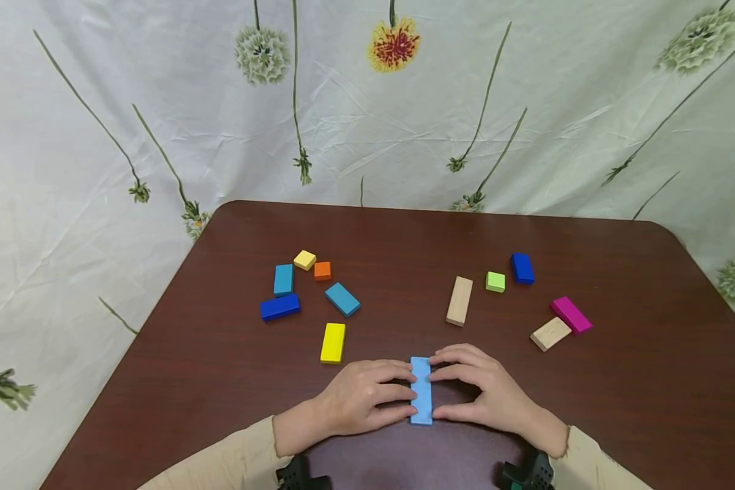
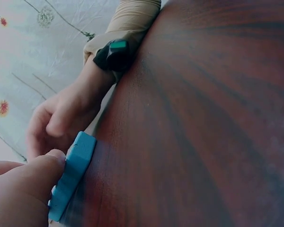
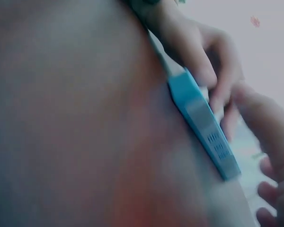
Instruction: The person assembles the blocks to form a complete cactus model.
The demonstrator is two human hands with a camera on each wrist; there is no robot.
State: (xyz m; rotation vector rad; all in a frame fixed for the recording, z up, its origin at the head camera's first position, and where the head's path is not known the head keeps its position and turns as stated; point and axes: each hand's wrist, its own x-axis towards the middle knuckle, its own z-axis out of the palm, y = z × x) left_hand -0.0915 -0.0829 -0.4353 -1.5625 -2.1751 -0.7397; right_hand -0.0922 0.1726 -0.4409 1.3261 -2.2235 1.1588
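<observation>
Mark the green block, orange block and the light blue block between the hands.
Green block (image 1: 495, 282): head view, middle of its visible surface.
Orange block (image 1: 322, 271): head view, middle of its visible surface.
Light blue block (image 1: 422, 390): head view, middle of its top.

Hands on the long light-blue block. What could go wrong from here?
1. The left grip and right grip flank the long light-blue block; uneven pressure might twist or slide it.
2. The long yellow block lies just beyond the left grip, so a forward sweep could bump it.
3. The magenta block appears to touch a bare-wood block; picking up either may shift the other.
</observation>
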